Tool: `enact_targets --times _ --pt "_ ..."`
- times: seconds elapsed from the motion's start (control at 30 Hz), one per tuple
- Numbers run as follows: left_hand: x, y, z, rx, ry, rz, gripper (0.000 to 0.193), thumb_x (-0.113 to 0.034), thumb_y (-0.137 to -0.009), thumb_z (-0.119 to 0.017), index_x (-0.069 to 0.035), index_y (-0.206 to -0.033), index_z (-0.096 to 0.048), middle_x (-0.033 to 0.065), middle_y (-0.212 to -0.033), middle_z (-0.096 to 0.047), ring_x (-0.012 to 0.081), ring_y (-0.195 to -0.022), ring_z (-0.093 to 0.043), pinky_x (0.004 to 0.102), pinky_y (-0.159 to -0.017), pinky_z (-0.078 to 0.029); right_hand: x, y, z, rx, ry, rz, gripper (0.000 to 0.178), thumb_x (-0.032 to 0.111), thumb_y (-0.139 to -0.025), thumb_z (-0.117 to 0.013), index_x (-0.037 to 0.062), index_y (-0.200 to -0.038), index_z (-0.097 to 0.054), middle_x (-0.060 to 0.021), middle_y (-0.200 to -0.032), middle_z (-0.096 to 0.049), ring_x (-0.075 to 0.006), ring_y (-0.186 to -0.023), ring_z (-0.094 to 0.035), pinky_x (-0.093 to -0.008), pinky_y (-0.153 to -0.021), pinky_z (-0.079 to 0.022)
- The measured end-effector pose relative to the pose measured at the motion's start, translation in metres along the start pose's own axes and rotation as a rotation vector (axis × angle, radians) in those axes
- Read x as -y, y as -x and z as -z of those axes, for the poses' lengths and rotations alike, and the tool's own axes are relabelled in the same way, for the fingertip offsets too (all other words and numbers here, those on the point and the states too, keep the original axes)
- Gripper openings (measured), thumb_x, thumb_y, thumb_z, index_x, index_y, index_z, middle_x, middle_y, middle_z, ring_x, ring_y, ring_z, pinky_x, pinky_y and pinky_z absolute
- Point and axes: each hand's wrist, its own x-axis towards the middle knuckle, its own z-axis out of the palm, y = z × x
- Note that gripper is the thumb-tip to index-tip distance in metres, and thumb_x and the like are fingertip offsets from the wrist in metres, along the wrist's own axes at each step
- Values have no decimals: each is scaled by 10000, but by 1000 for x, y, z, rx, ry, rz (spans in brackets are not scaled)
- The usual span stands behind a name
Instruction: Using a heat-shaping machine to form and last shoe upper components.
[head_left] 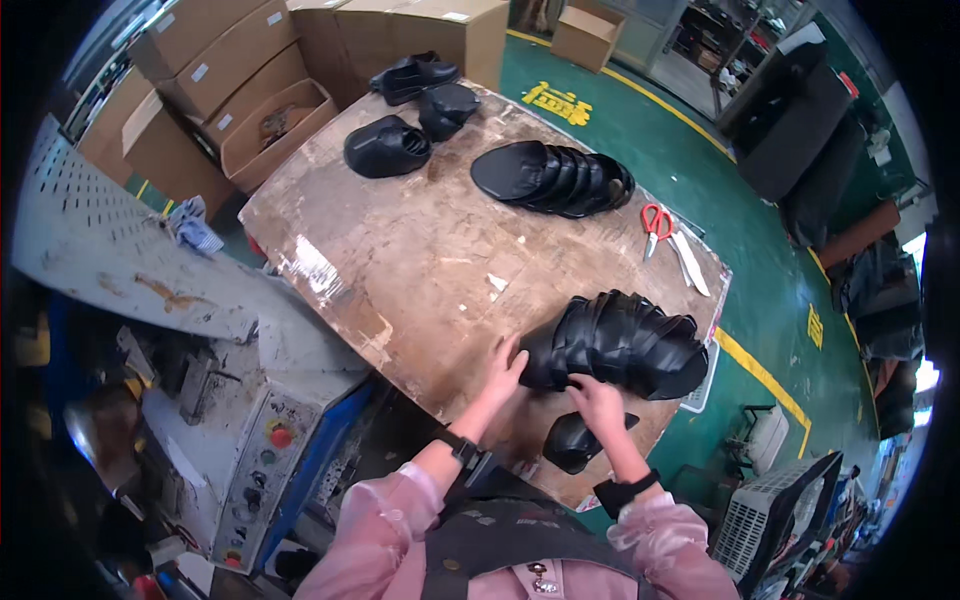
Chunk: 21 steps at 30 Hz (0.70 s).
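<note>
A nested row of black leather shoe uppers (625,345) lies along the near right part of the worktable (400,270). At the row's left end, my left hand (500,372) has its fingers apart, fingertips against the endmost upper. My right hand (598,405) is closed at the row's near edge, its fingertips pinching the lower rim of an upper; the exact grip is partly hidden. Beneath my right wrist, close to the table's front edge, a single black upper (572,442) lies apart from the row.
Another nested row of uppers (550,178) lies farther back, with several loose uppers (388,147) at the far left. Red-handled scissors (655,228) and a white blade-like tool (690,262) lie at the right edge. A machine with a button panel (265,470) stands left; cardboard boxes (400,40) stand behind.
</note>
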Motion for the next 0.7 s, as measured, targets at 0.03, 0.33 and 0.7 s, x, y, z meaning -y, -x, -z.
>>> enact_targets --times 0.03,0.33,0.7 --pt "-11 9 13 -39 41 30 325 -122 -925 -515 -71 -1247 -519 107 -1219 -531 158 -1135 -499 293 -971 -399 6 3 18 78 -57 -161 240 203 -774 -686 142 -1006 -677 -109 -638 -601 -242 -579 -608 -353 -565 -477" --pt "-123 83 197 710 456 127 327 -193 -923 -554 10 -1179 -568 43 -1063 -637 99 -972 -562 253 -873 -431 161 -1 30 342 -874 -35 141 59 -876 -600 18 -1000 -654 72 -592 -498 -4 -507 -417 -169 -476 -311" --pt "-179 233 439 413 -145 15 193 -125 -807 -690 -15 -947 -618 107 -804 -615 218 -744 -582 288 -722 -450 351 23 -39 1561 -467 646 271 192 -813 -702 -18 -971 -638 -9 -843 -632 -79 -815 -554 -244 -741 -445"
